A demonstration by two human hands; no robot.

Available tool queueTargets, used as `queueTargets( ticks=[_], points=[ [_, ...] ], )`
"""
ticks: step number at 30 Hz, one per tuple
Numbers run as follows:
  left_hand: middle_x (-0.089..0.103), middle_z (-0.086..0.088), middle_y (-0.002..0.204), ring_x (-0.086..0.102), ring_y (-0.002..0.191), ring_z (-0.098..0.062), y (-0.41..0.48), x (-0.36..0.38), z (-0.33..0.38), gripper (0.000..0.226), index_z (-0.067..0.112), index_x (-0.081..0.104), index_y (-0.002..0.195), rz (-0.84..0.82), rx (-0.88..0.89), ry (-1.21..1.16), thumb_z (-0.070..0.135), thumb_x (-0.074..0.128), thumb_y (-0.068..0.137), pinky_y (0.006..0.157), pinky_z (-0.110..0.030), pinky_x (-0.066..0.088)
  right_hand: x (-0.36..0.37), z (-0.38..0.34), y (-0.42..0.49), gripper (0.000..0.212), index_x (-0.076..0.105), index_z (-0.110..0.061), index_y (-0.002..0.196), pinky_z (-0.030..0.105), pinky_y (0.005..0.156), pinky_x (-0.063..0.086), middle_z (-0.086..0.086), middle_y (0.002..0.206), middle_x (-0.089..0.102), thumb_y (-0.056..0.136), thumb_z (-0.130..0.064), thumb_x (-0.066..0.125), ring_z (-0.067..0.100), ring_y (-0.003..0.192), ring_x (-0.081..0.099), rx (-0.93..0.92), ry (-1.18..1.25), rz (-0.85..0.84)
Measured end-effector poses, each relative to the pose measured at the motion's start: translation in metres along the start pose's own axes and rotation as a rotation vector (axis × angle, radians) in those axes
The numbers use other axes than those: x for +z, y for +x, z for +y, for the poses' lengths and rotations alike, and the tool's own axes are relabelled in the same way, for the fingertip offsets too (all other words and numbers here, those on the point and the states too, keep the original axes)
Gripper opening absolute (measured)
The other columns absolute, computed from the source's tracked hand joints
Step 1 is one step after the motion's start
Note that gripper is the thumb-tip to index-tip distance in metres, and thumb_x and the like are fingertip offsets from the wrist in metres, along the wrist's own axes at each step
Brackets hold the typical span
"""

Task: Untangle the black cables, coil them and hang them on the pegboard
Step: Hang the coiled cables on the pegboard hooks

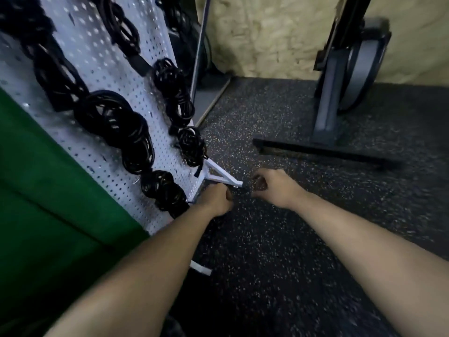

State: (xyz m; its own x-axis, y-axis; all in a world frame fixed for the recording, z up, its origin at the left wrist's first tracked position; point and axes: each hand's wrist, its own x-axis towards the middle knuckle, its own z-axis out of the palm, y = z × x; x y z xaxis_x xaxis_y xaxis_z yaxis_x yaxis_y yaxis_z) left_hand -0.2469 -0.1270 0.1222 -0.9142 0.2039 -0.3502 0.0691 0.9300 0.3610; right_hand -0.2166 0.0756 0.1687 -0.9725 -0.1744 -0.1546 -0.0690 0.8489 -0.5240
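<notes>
Left hand [216,199] and right hand [273,188] curl, we cannot tell on what; tugging by the foot [223,177] could tip the pegboard [97,57].

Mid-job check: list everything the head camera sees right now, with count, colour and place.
White perforated metal pegboard: one, white, left side.
Coiled black cable bundles: several, black, hanging on the pegboard.
White triangular metal foot brace: one, white, at the pegboard's bottom corner.
Green panel: one, green, far left.
Speckled rubber floor: one, black with pale flecks, underfoot.
Dark grey metal stand: one, grey, right rear on the floor.
Pale yellow wall: one, yellowish, behind.
Left hand: one, fingers curled, by the foot brace; grip unclear.
Right hand: one, fingers curled, beside it; blur hides any cable.
</notes>
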Motion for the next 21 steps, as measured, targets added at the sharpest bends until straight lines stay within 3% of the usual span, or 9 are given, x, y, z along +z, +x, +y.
queueTargets(
  ticks=[4,8,11,13,18,21],
  points=[
    [0.055,-0.009,0.136,0.057,0.123,-0.032,0.031,0.053,-0.028,0.041,0.014,0.062,0.133,0.052,-0.138,0.011,0.027,0.071,0.096,0.095,-0.041,0.051,0.033,0.024,0.022,0.048,0.062,-0.018,0.130,0.047,0.092,0.056,0.006,0.117,0.069,0.088,-0.034,0.080,0.028,0.106,0.067,0.028,-0.023,-0.046],
    [0.038,-0.011,0.151,0.045,0.135,-0.036,0.054,0.095,-0.064,0.069,0.016,0.039,0.152,0.011,-0.277,0.015,0.031,0.073,0.093,0.105,-0.050,0.047,0.068,0.051,0.037,0.057,0.054,-0.021,0.143,0.045,0.101,0.055,0.003,0.130,0.064,0.093,-0.033,0.077,0.022,0.114,0.064,0.069,-0.020,-0.146],
    [0.026,-0.013,0.162,0.032,0.145,-0.038,0.065,0.114,-0.089,0.083,0.015,0.027,0.157,-0.031,-0.346,0.038,0.036,0.075,0.093,0.108,-0.053,0.044,0.087,0.068,0.044,0.060,0.053,-0.018,0.145,0.044,0.105,0.052,0.006,0.134,0.063,0.093,-0.033,0.077,0.023,0.119,0.062,0.071,-0.006,-0.201],
    [0.026,-0.012,0.164,0.025,0.149,-0.038,0.073,0.123,-0.099,0.085,0.016,0.026,0.155,0.030,-0.341,0.063,0.037,0.078,0.090,0.107,-0.054,0.044,0.096,0.076,0.047,0.058,0.054,-0.017,0.144,0.041,0.105,0.052,0.005,0.132,0.064,0.093,-0.032,0.077,0.022,0.118,0.062,0.080,0.029,-0.225],
    [0.039,-0.016,0.152,0.045,0.136,-0.039,0.082,0.136,-0.103,0.104,0.022,0.017,0.158,0.042,-0.365,0.082,0.039,0.086,0.083,0.098,-0.053,0.051,0.114,0.089,0.047,0.056,0.056,-0.018,0.142,0.041,0.104,0.053,0.006,0.127,0.066,0.092,-0.034,0.077,0.020,0.115,0.062,0.097,0.071,-0.241],
    [0.036,-0.018,0.153,0.053,0.129,-0.037,0.085,0.135,-0.100,0.113,0.025,0.008,0.163,0.011,-0.359,0.133,0.036,0.087,0.083,0.095,-0.047,0.053,0.118,0.090,0.044,0.056,0.055,-0.018,0.143,0.040,0.105,0.052,0.006,0.128,0.065,0.093,-0.034,0.076,0.020,0.116,0.062,0.104,0.082,-0.237]
  ],
)
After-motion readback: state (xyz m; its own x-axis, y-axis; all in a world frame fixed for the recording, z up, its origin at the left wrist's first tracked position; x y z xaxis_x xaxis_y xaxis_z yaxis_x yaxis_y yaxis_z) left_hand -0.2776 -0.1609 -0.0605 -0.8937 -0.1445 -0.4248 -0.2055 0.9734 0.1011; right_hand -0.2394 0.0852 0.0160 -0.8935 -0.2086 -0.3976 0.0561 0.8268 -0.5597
